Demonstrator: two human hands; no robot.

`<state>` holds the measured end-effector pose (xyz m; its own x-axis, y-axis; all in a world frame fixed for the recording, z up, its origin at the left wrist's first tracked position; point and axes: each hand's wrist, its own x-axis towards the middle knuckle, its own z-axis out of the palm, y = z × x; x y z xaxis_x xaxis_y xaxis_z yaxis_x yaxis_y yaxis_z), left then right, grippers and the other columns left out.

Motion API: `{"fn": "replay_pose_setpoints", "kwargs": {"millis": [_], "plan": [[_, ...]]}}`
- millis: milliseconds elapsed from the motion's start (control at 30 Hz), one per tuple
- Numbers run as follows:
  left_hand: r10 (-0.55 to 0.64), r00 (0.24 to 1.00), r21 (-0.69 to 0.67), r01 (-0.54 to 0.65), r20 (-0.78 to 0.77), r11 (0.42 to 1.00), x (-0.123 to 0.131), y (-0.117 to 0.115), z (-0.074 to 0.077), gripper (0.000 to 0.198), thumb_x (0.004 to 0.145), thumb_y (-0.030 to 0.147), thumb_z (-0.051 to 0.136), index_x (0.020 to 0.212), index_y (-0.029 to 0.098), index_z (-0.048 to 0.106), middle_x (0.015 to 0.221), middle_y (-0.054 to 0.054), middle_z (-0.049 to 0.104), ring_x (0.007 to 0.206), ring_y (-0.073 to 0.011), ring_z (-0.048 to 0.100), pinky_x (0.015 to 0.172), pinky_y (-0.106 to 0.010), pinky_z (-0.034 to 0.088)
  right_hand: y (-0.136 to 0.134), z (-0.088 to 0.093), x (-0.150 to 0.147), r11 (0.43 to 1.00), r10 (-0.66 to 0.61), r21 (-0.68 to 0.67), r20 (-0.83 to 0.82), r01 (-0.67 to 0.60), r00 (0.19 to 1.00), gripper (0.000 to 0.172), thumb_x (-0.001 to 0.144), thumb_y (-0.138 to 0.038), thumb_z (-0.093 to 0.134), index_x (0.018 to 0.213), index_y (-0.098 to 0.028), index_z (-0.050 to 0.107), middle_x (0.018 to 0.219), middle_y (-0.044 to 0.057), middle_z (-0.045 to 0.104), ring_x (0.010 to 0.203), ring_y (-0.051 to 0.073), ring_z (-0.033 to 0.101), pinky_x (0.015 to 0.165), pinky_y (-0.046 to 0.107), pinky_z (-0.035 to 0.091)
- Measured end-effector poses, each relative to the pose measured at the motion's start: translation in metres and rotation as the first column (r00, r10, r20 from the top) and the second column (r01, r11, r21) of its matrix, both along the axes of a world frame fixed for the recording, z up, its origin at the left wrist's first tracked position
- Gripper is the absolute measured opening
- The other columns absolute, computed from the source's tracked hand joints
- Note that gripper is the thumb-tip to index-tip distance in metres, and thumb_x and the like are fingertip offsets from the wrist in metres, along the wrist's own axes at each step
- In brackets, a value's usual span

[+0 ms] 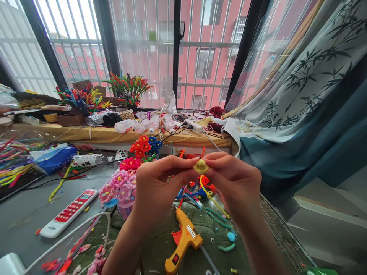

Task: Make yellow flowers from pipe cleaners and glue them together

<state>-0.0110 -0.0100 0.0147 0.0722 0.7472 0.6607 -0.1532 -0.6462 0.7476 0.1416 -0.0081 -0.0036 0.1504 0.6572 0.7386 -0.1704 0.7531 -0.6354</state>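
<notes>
Just above the work surface, my left hand [162,183] and my right hand [236,181] meet, thumbs and forefingers pinching a small yellow pipe-cleaner piece [201,167] from both sides. The piece looks like a ring or cup with a hollow middle. A yellow pipe cleaner [213,198] runs down below it; whether the two are joined I cannot tell. Under my hands lies a yellow hot glue gun [185,240] with a glue stick in its back end. Red and blue pipe-cleaner pieces [202,193] are partly hidden behind my fingers.
Pink pipe-cleaner flowers [122,187] stand left of my left wrist. A white remote control [70,214] and a white cable [69,238] lie further left. Teal pipe-cleaner bits [226,247] are scattered on the right. Plastic bottles [126,125] and a power strip [194,126] line the windowsill.
</notes>
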Motion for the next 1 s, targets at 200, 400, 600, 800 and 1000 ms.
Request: {"fn": "replay_pose_setpoints", "kwargs": {"millis": [200,400,600,800,1000], "plan": [[0.098,0.992,0.094,-0.09,-0.084,0.992,0.0,0.003,-0.002,0.007,0.072,0.028,0.087,0.076,0.025,0.081,0.068,0.001,0.079,0.054,-0.0159,0.072,0.052,-0.025,0.062,-0.001,0.001,0.001,0.999,-0.03,0.014,0.042,0.03,0.999,0.015,0.074,-0.011,0.082,0.072,-0.025,0.078,0.076,0.0,0.074,0.069,0.016,0.068,0.058,0.028,0.056],[0.137,0.982,0.167,-0.115,-0.129,0.979,0.0,0.001,0.001,0.016,0.072,0.009,0.082,0.066,0.022,0.077,0.065,0.002,0.076,0.056,-0.0122,0.068,0.055,-0.022,0.057,-0.003,-0.001,-0.001,0.993,-0.109,0.062,0.104,0.103,0.989,0.019,0.076,-0.006,0.077,0.071,-0.024,0.075,0.076,-0.002,0.072,0.066,0.013,0.064,0.057,0.026,0.051],[0.113,0.991,0.153,-0.1,-0.075,0.983,0.002,0.0,-0.001,0.014,0.073,0.01,0.083,0.07,0.023,0.077,0.07,0.001,0.077,0.061,-0.0132,0.068,0.056,-0.023,0.055,-0.004,-0.003,-0.011,0.981,-0.166,0.111,0.059,0.159,0.984,0.019,0.078,-0.005,0.074,0.076,-0.024,0.073,0.076,-0.002,0.071,0.068,0.014,0.065,0.059,0.026,0.052],[0.092,0.995,0.151,-0.085,-0.041,0.985,0.0,0.002,-0.004,0.014,0.071,0.012,0.086,0.076,0.023,0.079,0.074,0.001,0.078,0.066,-0.0138,0.07,0.061,-0.024,0.057,-0.009,-0.001,-0.015,0.989,-0.141,0.055,0.025,0.139,0.99,0.024,0.082,-0.005,0.072,0.091,-0.027,0.078,0.081,-0.004,0.075,0.072,0.011,0.067,0.067,0.022,0.056],[0.193,0.981,0.221,-0.183,-0.026,0.958,0.004,0.003,-0.01,0.025,0.07,-0.001,0.08,0.077,0.023,0.077,0.073,0.005,0.077,0.06,-0.0093,0.068,0.06,-0.018,0.056,-0.006,-0.002,-0.016,0.984,-0.163,0.083,0.039,0.16,0.986,0.022,0.082,-0.004,0.073,0.089,-0.025,0.078,0.083,-0.005,0.074,0.078,0.01,0.067,0.072,0.019,0.054]]}}
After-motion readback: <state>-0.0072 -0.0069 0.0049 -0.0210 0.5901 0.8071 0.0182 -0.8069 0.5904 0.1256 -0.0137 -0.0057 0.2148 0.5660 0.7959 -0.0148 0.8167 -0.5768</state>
